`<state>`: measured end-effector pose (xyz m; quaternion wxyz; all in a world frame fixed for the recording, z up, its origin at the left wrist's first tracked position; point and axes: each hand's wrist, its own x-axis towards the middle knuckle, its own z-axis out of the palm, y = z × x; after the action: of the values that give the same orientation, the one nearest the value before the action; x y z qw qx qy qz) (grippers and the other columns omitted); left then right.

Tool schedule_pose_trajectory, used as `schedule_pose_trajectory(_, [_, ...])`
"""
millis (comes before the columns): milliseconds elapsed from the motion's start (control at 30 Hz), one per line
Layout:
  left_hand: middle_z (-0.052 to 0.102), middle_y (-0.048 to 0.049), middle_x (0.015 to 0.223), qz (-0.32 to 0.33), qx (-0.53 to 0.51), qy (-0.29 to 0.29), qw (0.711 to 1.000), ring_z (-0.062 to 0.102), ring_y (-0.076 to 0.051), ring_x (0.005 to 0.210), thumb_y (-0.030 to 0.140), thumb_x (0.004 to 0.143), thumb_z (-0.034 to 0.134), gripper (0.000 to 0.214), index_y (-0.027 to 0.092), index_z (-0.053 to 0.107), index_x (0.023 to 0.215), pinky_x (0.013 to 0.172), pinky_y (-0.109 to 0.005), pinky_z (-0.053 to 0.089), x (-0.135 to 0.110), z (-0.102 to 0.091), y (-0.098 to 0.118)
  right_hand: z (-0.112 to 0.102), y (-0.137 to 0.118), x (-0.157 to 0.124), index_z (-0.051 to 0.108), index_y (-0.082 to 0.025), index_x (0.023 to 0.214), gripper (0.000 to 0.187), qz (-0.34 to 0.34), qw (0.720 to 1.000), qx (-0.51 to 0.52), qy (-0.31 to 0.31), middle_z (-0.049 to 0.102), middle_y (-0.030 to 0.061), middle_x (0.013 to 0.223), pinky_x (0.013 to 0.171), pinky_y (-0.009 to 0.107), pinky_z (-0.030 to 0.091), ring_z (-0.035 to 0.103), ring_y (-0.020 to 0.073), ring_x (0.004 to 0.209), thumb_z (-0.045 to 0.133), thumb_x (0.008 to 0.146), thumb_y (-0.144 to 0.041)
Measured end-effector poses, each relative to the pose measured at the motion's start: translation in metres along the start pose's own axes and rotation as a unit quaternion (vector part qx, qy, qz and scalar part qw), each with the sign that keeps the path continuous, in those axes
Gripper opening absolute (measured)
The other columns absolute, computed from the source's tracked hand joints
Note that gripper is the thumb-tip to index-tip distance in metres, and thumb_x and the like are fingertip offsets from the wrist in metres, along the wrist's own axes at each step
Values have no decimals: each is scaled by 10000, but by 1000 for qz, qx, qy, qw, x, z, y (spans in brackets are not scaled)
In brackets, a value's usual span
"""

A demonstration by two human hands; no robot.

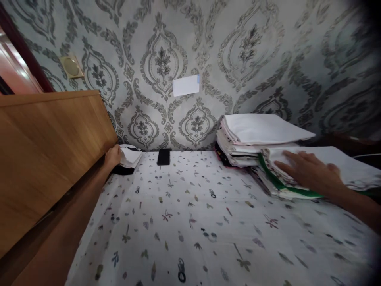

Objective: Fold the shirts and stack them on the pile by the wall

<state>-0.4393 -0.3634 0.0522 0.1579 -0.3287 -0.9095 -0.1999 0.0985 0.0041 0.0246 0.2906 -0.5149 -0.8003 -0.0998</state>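
Note:
My left hand [113, 155] is at the far left, with its fingers bent against the near side of a small pile of folded cloth [130, 157], white on top and black beneath. Some of its fingertips are hidden by the pile. On the right, my right hand [311, 171] lies with its fingers spread on a stack of folded white clothes [351, 161], which has a green-edged piece [276, 180] along its front. Touching that stack, a taller stack of folded clothes [264, 129] stands against the wall, white on top with pink and black layers lower down.
A black phone [163, 157] lies near the wall on a white sheet [184, 222] printed with small leaves and figures. Along the left rises a wooden panel [56, 147]. The patterned wall carries a white card [186, 85] and a switch [71, 66].

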Motion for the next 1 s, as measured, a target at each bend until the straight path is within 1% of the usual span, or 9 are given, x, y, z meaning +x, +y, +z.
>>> schedule_pose_trajectory(133, [613,-27,790,29,-103,17,994,596,-198,813,235,885,422,157,200,574,866,727,-276,485,-22,-29,32,-27,-60,-28,659,-116,1218,454,-89,988,124,-13,593,281,1336,970,521,437,548,361,1243,507,917,-420])
schedule_pose_trajectory(200, [565,14,718,52,-218,-10,975,562,-156,696,287,869,450,136,202,549,835,618,-229,454,-44,-46,61,-49,-113,-65,622,-156,1276,489,-173,947,263,-69,593,226,1365,1022,502,443,541,344,1272,518,912,-465])
schedule_pose_trajectory(333, [528,50,644,77,-508,-224,828,483,-103,537,396,781,634,228,188,558,833,502,-197,391,-106,-80,133,-92,-218,-145,387,-253,1508,802,-246,819,455,-248,474,154,1513,951,473,505,535,328,1280,627,836,-619])
schedule_pose_trajectory(433, [552,42,651,93,-541,-354,757,480,-84,510,390,774,697,256,175,573,833,482,-188,385,-148,-99,173,-102,-256,-173,557,-214,1322,590,-199,759,548,-292,674,111,1181,793,383,522,634,262,997,587,870,-592])
schedule_pose_trajectory(533, [602,11,759,118,-581,-345,727,580,-109,627,418,848,653,257,184,576,919,577,-216,466,-179,-98,180,-96,-253,-179,643,-180,837,410,-149,727,602,-295,634,26,783,633,285,450,571,175,722,559,871,-580])
schedule_pose_trajectory(600, [649,-37,972,159,-587,-290,739,652,-174,880,462,878,617,320,206,564,1062,751,-291,528,-198,-86,168,-93,-239,-179,581,-185,704,419,-100,720,625,-285,568,3,690,554,248,389,504,138,641,582,847,-578])
schedule_pose_trajectory(767, [539,-138,1401,245,-306,-261,882,484,-343,1298,446,707,776,701,224,500,1312,1079,-490,399,-243,-42,107,-104,-198,-184,502,-201,631,432,28,718,654,-239,483,-26,592,471,226,328,401,103,546,638,806,-572])
schedule_pose_trajectory(867, [681,-111,1113,205,-210,-280,914,588,-319,1088,341,752,616,305,202,627,1023,994,-471,445,-252,-36,76,-121,-176,-193,442,-209,573,498,36,728,652,-210,424,-42,534,443,219,290,356,88,501,650,803,-600])
schedule_pose_trajectory(1000, [643,-10,731,81,-329,-337,879,597,-223,728,338,644,592,154,219,603,741,687,-321,508,-238,-74,55,-152,-145,-199,437,-221,518,521,33,736,641,-214,400,-46,467,418,234,313,372,99,442,690,775,-598])
